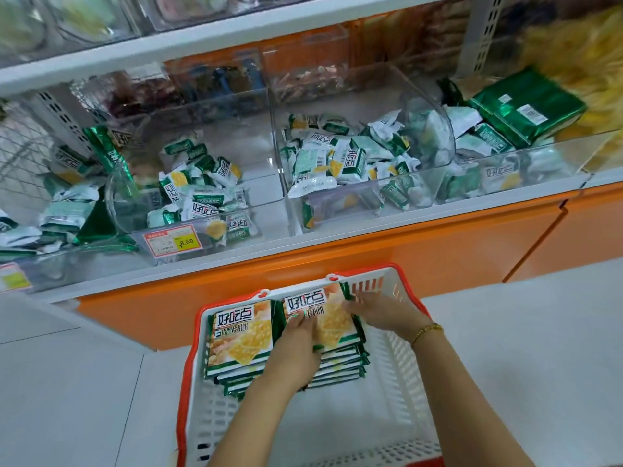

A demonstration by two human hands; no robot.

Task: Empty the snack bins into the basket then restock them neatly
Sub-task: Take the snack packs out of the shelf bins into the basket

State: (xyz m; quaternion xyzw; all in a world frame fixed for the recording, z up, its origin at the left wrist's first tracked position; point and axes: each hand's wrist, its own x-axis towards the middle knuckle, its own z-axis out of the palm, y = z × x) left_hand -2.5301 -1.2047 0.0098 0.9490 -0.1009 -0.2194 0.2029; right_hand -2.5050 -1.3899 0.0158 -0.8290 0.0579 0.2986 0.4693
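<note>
A white basket with an orange rim [401, 362] stands on the floor below the shelf. Inside it lie two stacks of large green-and-yellow biscuit packs, the left stack [241, 335] and the right stack [337, 335]. My left hand [296, 348] lies flat on the top pack of the right stack, fingers pointing away. My right hand [381, 311] touches that stack's far right edge with spread fingers. On the shelf above, the clear bins [279, 156] hold several small green-and-white snack packets [337, 156].
The orange shelf base [438, 251] runs right behind the basket. A yellow price tag [172, 243] hangs on the left bin's front. One large green pack [526, 106] lies on top of packets at the right. White floor tiles [539, 332] surround the basket.
</note>
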